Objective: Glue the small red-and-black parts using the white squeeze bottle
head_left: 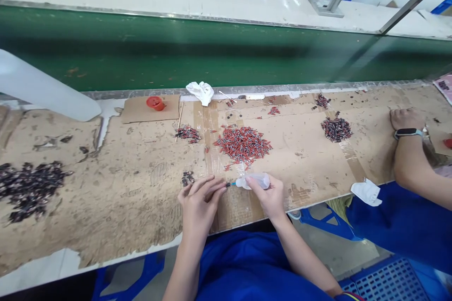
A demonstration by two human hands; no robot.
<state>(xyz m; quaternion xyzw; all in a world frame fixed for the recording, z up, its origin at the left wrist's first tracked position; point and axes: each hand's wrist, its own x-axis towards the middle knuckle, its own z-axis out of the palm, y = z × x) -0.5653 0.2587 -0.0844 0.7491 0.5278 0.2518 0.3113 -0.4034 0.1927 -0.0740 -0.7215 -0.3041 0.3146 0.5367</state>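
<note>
My left hand (199, 200) rests on the cardboard-covered bench (134, 188), fingers pinched on a tiny part at its fingertips. My right hand (269, 194) grips a small clear squeeze bottle (254, 181) whose blue tip points left at that part. A heap of small red-and-silver parts (243, 143) lies just beyond both hands. A smaller cluster of the same parts (188, 133) lies to its left, and a few dark pieces (187, 178) sit beside my left hand.
A co-worker's arm with a smartwatch (407, 133) rests at the right, near a dark pile (336, 129). More dark parts (28, 188) lie far left. A red cap (155, 102), white rags (200, 91) (367, 192) and the green conveyor belt (212, 56) are also in view.
</note>
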